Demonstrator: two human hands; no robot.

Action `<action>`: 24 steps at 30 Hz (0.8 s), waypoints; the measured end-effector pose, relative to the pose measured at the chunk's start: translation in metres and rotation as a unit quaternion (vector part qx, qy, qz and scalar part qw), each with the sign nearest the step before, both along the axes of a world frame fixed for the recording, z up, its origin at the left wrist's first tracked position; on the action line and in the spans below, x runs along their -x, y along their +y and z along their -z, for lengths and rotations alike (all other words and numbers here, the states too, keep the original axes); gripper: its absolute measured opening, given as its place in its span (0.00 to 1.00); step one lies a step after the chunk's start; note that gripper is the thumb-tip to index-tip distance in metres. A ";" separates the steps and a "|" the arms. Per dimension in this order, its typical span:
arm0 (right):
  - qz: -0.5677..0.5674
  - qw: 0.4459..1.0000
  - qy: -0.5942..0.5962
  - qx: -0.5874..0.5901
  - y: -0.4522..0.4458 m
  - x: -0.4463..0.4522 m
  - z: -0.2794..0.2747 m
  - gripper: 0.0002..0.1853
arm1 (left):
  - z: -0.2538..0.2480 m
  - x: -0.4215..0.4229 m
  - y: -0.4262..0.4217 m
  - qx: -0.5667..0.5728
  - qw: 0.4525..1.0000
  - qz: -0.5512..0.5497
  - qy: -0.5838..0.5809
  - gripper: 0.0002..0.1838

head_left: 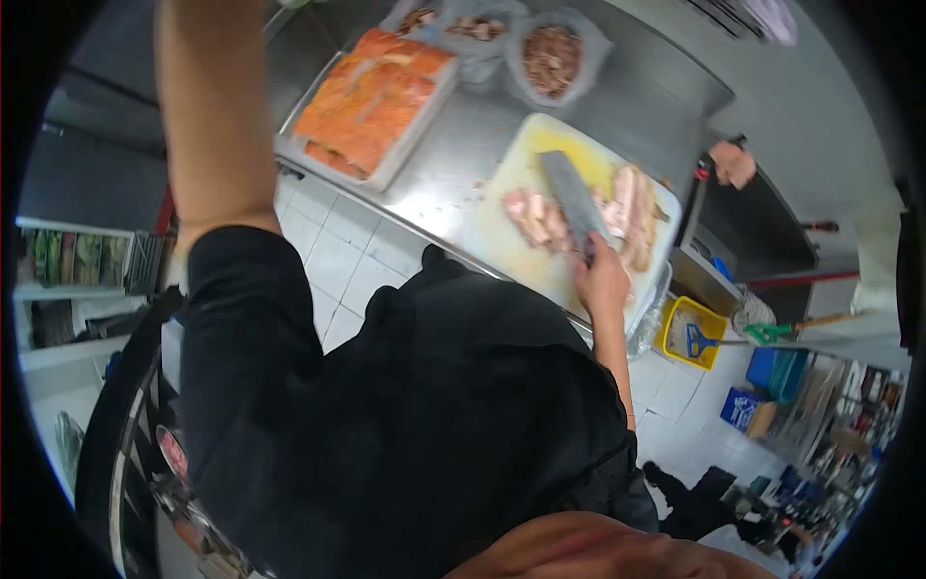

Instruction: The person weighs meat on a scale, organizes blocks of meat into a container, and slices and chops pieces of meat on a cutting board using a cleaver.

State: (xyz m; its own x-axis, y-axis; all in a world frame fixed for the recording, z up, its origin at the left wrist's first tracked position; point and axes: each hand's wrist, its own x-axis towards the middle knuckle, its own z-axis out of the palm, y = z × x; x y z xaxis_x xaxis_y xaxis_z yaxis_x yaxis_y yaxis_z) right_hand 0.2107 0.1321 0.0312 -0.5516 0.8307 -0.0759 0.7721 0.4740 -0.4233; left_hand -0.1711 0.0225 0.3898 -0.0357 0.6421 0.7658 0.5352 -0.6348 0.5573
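Note:
My right hand (pixel 602 280) is closed around the handle of a broad-bladed cleaver (pixel 569 193). The blade lies over a white cutting board (pixel 521 145) stained yellow near its far end. Cut pieces of pale pink meat (pixel 535 220) sit left of the blade, and longer strips of similar meat (pixel 632 207) lie to its right. My left forearm stretches up past the top edge of the view, so the left hand itself is out of sight. Below that arm's right side is a white tray (pixel 400 159) filled with orange slabs (pixel 362 106).
The board and tray stand on a steel table (pixel 453 174). Plastic bags of chopped brown pieces (pixel 552 60) are at its back. On the right are a yellow bucket (pixel 714 359) with a blue tool, blue bins (pixel 762 367) and a green-headed tool (pixel 769 332). Shelves (pixel 77 261) stand left.

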 end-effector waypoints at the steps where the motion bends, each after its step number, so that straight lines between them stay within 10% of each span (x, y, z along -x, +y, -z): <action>1: 0.025 1.000 0.000 0.000 -0.005 0.010 0.008 0.27 | 0.034 0.024 -0.026 0.022 0.998 0.001 -0.061 0.39; 7: 0.065 0.981 -0.180 -0.015 -0.027 0.077 -0.015 0.26 | 0.277 0.091 -0.139 0.115 0.808 0.004 -0.578 0.33; 9: 0.016 1.000 -0.011 0.024 -0.040 0.123 -0.040 0.26 | 0.331 0.080 -0.162 0.159 0.677 0.108 -0.710 0.31; 14: -0.047 0.750 0.306 0.585 -0.107 0.267 -0.063 0.31 | 0.335 0.054 -0.153 0.271 0.599 0.197 -0.728 0.29; 21: 0.100 0.695 0.293 0.649 -0.134 0.311 -0.037 0.19 | 0.346 0.085 -0.174 0.364 0.587 0.224 -0.687 0.26; 24: 0.088 0.624 0.338 0.699 -0.137 0.319 -0.031 0.12 | 0.339 0.111 -0.195 0.292 0.488 0.260 -0.780 0.22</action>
State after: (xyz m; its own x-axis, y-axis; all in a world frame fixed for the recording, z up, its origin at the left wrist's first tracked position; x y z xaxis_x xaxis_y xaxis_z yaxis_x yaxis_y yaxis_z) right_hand -0.1080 -0.0048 0.0626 -0.7592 0.2664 -0.5938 0.1808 -0.7901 -0.5857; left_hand -0.2818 -0.1726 0.0510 0.0023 0.9676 -0.2525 -0.9792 0.0533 0.1956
